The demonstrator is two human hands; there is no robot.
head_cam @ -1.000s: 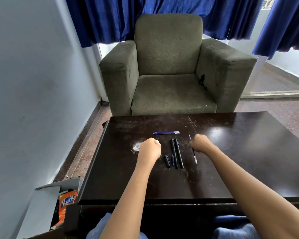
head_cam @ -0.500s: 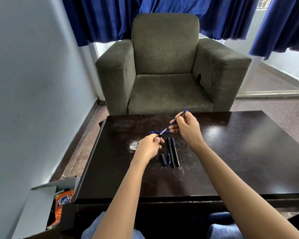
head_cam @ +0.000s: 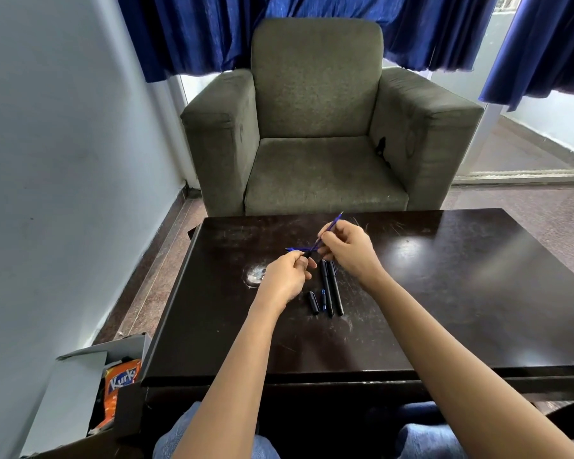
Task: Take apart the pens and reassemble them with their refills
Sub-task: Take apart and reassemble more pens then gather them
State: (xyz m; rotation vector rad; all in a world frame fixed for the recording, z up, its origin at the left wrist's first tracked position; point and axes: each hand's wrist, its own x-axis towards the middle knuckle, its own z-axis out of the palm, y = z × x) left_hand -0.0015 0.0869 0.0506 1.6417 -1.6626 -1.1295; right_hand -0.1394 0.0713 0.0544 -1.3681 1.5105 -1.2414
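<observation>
Above the dark wooden table (head_cam: 444, 309), my right hand (head_cam: 347, 248) pinches a thin blue refill (head_cam: 332, 225) whose tip points up and away. Its lower end meets a small black pen piece (head_cam: 307, 254) pinched by my left hand (head_cam: 287, 278). On the table between my wrists lie two long black pen bodies (head_cam: 332, 288) side by side, a short black cap (head_cam: 313, 303) and a small blue piece (head_cam: 323, 297). Another blue refill (head_cam: 295, 249) lies flat just beyond my hands, partly hidden by them.
A grey-green armchair (head_cam: 318, 127) stands right behind the table's far edge. A pale wall runs along the left. On the floor at lower left sits an open cardboard box (head_cam: 80, 376) with an orange snack packet (head_cam: 120, 389). A worn round mark (head_cam: 254, 274) shows on the table.
My right hand lifted a refill off the table and brought it to the piece in my left hand. Over the last half second the hands have barely shifted.
</observation>
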